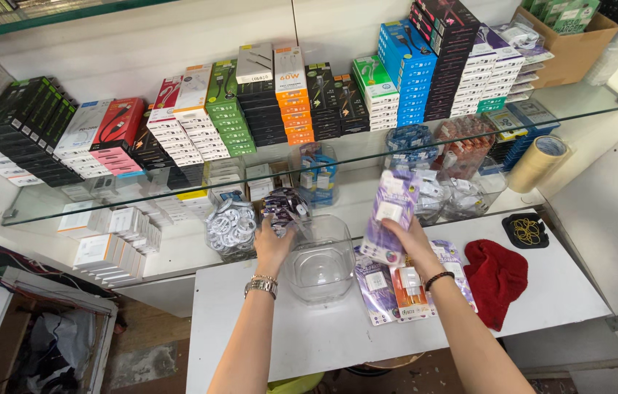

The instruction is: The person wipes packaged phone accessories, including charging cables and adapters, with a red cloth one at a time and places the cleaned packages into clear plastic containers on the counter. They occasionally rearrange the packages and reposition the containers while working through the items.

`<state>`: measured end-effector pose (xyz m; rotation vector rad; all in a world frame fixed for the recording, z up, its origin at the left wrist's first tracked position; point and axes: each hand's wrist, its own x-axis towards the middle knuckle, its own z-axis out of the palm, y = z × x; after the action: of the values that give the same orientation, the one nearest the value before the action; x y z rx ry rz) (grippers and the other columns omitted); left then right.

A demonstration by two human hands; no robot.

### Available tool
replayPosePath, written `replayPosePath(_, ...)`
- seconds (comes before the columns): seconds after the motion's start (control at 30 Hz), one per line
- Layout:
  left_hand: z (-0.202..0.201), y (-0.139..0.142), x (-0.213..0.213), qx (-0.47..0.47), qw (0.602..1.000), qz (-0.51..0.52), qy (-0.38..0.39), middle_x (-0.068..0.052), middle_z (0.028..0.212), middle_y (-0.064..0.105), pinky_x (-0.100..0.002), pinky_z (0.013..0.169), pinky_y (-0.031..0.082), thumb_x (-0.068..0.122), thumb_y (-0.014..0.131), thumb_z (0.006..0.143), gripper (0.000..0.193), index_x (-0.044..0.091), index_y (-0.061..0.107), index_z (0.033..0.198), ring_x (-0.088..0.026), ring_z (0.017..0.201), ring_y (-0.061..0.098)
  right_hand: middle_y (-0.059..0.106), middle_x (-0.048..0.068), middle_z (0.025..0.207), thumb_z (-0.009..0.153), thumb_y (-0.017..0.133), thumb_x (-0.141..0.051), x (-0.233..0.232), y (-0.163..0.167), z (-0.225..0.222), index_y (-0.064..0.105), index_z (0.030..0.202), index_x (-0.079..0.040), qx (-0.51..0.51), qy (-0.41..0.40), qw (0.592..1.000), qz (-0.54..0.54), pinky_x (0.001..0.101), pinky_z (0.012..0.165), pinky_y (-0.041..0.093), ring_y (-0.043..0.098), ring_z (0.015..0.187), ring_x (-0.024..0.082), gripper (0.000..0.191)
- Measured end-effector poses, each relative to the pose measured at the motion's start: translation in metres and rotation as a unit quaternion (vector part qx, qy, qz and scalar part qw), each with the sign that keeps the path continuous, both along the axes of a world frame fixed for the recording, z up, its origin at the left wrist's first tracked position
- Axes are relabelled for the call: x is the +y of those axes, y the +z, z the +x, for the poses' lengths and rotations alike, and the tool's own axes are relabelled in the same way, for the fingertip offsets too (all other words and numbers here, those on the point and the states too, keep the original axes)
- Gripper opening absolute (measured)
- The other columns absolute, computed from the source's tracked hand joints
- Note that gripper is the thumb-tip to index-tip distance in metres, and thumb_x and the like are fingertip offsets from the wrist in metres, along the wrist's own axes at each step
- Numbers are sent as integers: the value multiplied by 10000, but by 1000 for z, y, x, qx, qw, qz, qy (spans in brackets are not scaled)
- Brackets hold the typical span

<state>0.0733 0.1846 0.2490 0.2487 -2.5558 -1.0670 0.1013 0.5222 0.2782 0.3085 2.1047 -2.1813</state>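
My left hand (272, 244), with a metal watch on its wrist, grips a bunch of dark purple packets (285, 206) above the rim of an empty clear plastic jar (321, 264) that stands on the white counter (309, 335). A stack of light purple charger packets (389, 211) is held upright in my right hand (412, 241), just right of the jar. More purple and orange packets (404, 286) lie flat on the counter under my right forearm.
A red cloth (496, 279) and a black tray of rubber bands (526, 231) lie at the right. Clear jars of cables (231, 230) stand behind. A glass shelf (586, 98) carries stacked boxes; a tape roll (539, 162) sits at its right end.
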Motion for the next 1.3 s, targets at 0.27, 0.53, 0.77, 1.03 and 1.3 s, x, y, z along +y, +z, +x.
replayPosePath(0.27,46,-45,-36,-173,985,26,1,-259,1127,728,-499,923,559,39,527,906,537,96,541,1440,-427,1037,709,609,262,1337,741,835,-455,-39,-105,22,304,1468,47,-154,103,940,287,394,1018,531,657,1216,335,1031)
replayPosePath(0.53,70,32,-45,-118,992,-26,19,-226,1005,732,-485,873,539,15,526,919,591,227,528,1471,-391,955,697,445,206,1513,834,679,-452,-111,-114,60,224,1601,-34,-29,140,838,526,450,1145,421,463,1392,373,985)
replayPosePath(0.77,81,57,-31,-84,996,-25,-9,-222,998,731,-491,865,536,0,542,907,617,259,534,1467,-389,935,696,125,132,1670,934,535,-561,-113,-111,74,199,1579,-74,32,155,730,666,631,1196,96,78,1539,375,875)
replayPosePath(1.03,81,44,-17,-84,996,-35,-3,-190,1069,738,-483,875,539,19,556,922,606,300,536,1459,-376,983,697,91,172,1670,914,586,-578,-113,-109,64,193,1584,-79,-5,180,775,606,667,1191,49,15,1542,425,923)
replayPosePath(1.3,85,20,-7,-152,986,-60,33,-199,1058,732,-493,873,546,82,552,949,613,332,490,1506,-385,952,701,386,270,1605,875,720,-304,54,-130,31,438,1547,-160,180,-188,835,484,592,1191,363,372,1451,483,743)
